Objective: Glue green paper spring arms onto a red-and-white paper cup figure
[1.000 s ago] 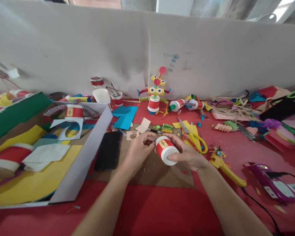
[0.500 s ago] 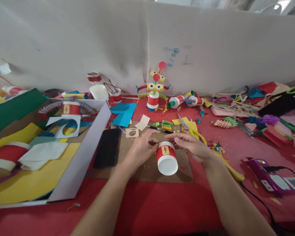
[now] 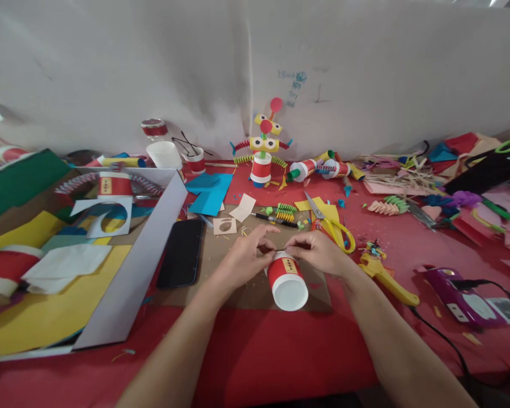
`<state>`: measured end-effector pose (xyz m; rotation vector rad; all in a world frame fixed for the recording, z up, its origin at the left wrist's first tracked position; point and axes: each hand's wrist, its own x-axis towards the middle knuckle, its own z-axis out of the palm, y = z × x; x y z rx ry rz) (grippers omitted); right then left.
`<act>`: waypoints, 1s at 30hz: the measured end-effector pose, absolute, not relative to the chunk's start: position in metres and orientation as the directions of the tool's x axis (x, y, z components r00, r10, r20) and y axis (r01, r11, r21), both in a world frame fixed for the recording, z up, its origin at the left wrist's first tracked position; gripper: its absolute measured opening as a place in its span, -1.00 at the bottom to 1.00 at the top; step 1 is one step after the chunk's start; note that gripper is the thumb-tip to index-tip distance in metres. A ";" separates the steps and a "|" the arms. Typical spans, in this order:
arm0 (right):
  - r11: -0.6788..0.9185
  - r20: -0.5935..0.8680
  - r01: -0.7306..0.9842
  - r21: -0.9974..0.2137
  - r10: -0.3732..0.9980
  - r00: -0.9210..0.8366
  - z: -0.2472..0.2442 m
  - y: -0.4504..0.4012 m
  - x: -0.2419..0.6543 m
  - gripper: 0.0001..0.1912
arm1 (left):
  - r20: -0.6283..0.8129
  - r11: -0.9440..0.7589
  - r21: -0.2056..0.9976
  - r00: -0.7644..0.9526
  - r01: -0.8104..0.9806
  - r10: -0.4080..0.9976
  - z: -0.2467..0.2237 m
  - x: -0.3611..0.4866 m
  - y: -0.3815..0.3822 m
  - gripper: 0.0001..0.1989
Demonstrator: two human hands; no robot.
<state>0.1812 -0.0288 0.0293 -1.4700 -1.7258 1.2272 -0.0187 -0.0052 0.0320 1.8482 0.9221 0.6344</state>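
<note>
A red-and-white paper cup with a yellow label lies tilted over the brown cardboard, its white round end toward me. My left hand is closed, thumb and fingers pinching at the far edge of the cup. At that same edge my right hand has its thumb and fingertips pressed together; anything between them is too small to make out. Just beyond the hands lie a black pen and green and yellow folded paper strips. Yellow-handled scissors rest behind my right hand.
A black phone lies left of the cardboard, beside a box of paper and cups. A paper-cup figure stands at the back. On the right are a yellow glue gun and a purple power strip with cords.
My right hand has moved in to the left, its spread fingers now closed at the cup's far edge. The cup has tipped slightly. The camera view has shifted a little.
</note>
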 end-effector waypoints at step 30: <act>-0.314 -0.368 -0.299 -0.901 0.919 0.144 0.028 -0.027 0.159 -0.69 | -0.451 0.527 0.815 0.308 -0.241 0.838 0.027 -0.021 0.004 -0.95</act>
